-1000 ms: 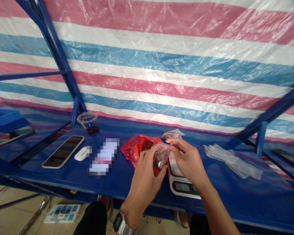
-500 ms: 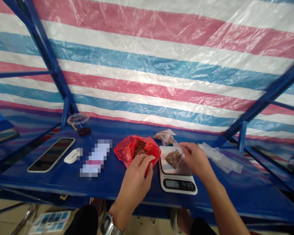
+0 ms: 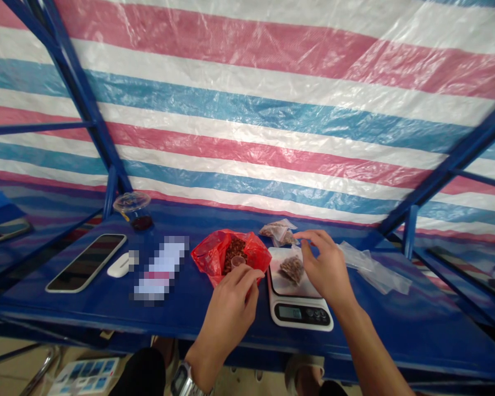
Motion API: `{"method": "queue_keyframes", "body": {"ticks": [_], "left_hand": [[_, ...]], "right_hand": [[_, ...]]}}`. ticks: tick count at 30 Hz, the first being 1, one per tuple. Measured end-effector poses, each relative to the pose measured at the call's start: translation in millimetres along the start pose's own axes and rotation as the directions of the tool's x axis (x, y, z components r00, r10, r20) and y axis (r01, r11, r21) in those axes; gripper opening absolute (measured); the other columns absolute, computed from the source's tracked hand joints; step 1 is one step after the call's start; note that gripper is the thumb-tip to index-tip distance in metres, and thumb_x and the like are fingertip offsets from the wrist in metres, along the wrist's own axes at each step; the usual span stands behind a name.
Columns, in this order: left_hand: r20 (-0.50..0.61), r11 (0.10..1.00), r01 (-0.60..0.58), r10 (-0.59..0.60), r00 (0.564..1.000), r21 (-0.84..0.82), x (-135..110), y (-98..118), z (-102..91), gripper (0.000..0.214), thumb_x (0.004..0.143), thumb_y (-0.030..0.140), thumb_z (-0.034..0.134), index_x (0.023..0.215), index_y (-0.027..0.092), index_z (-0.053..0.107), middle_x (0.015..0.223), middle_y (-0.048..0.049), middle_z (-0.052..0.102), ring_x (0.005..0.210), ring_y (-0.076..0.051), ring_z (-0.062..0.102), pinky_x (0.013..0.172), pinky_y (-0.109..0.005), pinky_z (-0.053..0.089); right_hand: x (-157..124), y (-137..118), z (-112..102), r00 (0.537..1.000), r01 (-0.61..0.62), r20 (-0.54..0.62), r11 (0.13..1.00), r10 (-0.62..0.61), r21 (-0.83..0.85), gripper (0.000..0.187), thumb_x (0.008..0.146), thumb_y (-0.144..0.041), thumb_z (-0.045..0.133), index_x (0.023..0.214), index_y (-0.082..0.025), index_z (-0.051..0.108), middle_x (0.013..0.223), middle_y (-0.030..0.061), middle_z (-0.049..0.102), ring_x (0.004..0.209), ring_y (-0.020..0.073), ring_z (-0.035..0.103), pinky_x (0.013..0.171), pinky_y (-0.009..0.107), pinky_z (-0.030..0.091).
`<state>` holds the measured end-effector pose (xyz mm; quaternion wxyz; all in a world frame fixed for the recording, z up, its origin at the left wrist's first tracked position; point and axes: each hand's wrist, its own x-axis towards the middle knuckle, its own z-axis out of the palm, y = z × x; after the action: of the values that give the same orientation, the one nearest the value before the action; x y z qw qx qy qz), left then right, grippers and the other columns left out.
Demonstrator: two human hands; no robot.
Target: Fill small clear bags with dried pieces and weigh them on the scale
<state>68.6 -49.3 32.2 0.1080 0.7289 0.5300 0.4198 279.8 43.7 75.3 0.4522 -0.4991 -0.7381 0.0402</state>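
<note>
A red plastic bag (image 3: 208, 254), its mouth open, holds small reddish-brown granules (image 3: 232, 246) and a small clear cup (image 3: 238, 261). My left hand (image 3: 233, 302) is at its near side, fingers loosely bent with a small gap by the thumb; nothing shows between them, though the bag's near edge is partly hidden. On the white digital scale (image 3: 278, 300) rests a small clear bag of brown pieces (image 3: 291, 269). Just above and right of it, my right hand (image 3: 324, 261) has thumb and forefinger apart, holding nothing. Behind the scale lie filled small bags (image 3: 278, 230).
Flat clear bags (image 3: 373, 269) lie right of the scale on the blue table (image 3: 421, 319). Toward the left are a phone (image 3: 86, 263), a white case (image 3: 119, 265), a blurred-out rectangle (image 3: 160, 269) and a lidded cup of dark liquid (image 3: 137, 212). Blue posts and striped sheeting (image 3: 247, 126) stand behind.
My right hand has let go of the small clear bag and lifted slightly; the bag now sits by itself on the scale. My left hand has drawn back a little, showing more of the clear cup.
</note>
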Motion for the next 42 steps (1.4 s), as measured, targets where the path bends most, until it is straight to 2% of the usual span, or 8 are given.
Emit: {"method": "queue_keyframes", "body": {"ticks": [11, 24, 27, 31, 35, 38, 42], "left_hand": [[-0.026, 1.0, -0.008, 0.009, 1.0, 0.029, 0.6, -4.5, -7.8, 0.027, 0.1, 0.012, 0.048, 0.11, 0.026, 0.068, 0.104, -0.0043, 0.071, 0.096, -0.018, 0.072, 0.084, -0.028, 0.057], [-0.019, 0.999, 0.016, -0.015, 1.0, 0.045, 0.2, -4.9, -12.0, 0.026, 0.1, 0.01, 0.048, 0.106, 0.026, 0.069, 0.105, -0.0033, 0.071, 0.095, -0.018, 0.073, 0.082, -0.026, 0.056], [-0.013, 0.999, 0.008, -0.007, 1.0, 0.04, 0.7, -3.7, -10.6, 0.025, 0.101, 0.012, 0.048, 0.107, 0.026, 0.069, 0.105, -0.0033, 0.071, 0.095, -0.017, 0.072, 0.083, -0.026, 0.056], [-0.001, 1.0, -0.002, 0.002, 1.0, 0.029, 0.8, -2.3, -8.6, 0.024, 0.102, 0.013, 0.048, 0.107, 0.026, 0.068, 0.105, -0.0029, 0.07, 0.097, -0.017, 0.072, 0.085, -0.027, 0.056], [0.013, 1.0, 0.011, -0.012, 1.0, 0.026, 0.2, -2.1, -6.7, 0.025, 0.102, 0.012, 0.048, 0.107, 0.026, 0.068, 0.105, -0.0028, 0.071, 0.091, -0.017, 0.071, 0.082, -0.027, 0.055], [-0.009, 1.0, 0.005, -0.005, 1.0, 0.002, -0.1, -0.5, -4.0, 0.025, 0.102, 0.011, 0.048, 0.107, 0.026, 0.068, 0.104, -0.0029, 0.071, 0.091, -0.016, 0.071, 0.084, -0.028, 0.055], [-0.165, 0.998, 0.019, -0.029, 0.986, -0.06, 0.7, 5.2, 1.6, 0.025, 0.102, 0.015, 0.049, 0.118, 0.026, 0.066, 0.116, -0.0069, 0.069, 0.11, -0.019, 0.068, 0.096, -0.032, 0.055]], "right_hand": [[3.3, -14.6, 5.0, 0.999, 0.017, -0.041, 0.999, -0.016, 0.035, 0.028, 0.096, -0.019, 0.047, 0.094, -0.024, 0.075, 0.101, 0.0075, 0.074, 0.098, 0.0252, 0.068, 0.091, 0.041, 0.052], [0.6, -5.8, 2.8, 1.0, 0.022, -0.021, 1.0, -0.022, 0.018, 0.028, 0.095, -0.02, 0.048, 0.092, -0.023, 0.076, 0.1, 0.0075, 0.074, 0.095, 0.0254, 0.068, 0.09, 0.042, 0.051], [-2.1, 2.1, 4.1, 1.0, -0.013, 0.019, 0.998, 0.015, -0.068, 0.03, 0.096, -0.02, 0.047, 0.095, -0.023, 0.076, 0.101, 0.0082, 0.074, 0.096, 0.0266, 0.066, 0.09, 0.042, 0.05], [-11.6, 23.2, 11.4, 0.996, -0.069, 0.027, 0.947, 0.082, -0.312, 0.028, 0.096, -0.026, 0.051, 0.103, -0.021, 0.078, 0.098, 0.013, 0.07, 0.094, 0.0303, 0.063, 0.092, 0.047, 0.048], [-18.2, 37.0, 20.4, 0.986, -0.095, 0.082, 0.895, 0.145, -0.436, 0.024, 0.093, -0.029, 0.055, 0.094, -0.018, 0.077, 0.089, 0.015, 0.064, 0.093, 0.034, 0.06, 0.091, 0.05, 0.047], [-13.2, 33.0, 21.7, 0.983, -0.119, 0.098, 0.938, 0.158, -0.327, 0.02, 0.091, -0.024, 0.054, 0.087, -0.021, 0.074, 0.091, 0.013, 0.064, 0.092, 0.0316, 0.06, 0.09, 0.048, 0.047], [-1.2, 4.5, 17.0, 0.993, -0.044, 0.11, 0.998, 0.04, 0.039, 0.014, 0.093, -0.027, 0.055, 0.091, -0.023, 0.069, 0.098, 0.0078, 0.069, 0.095, 0.0268, 0.063, 0.09, 0.041, 0.048]]}}
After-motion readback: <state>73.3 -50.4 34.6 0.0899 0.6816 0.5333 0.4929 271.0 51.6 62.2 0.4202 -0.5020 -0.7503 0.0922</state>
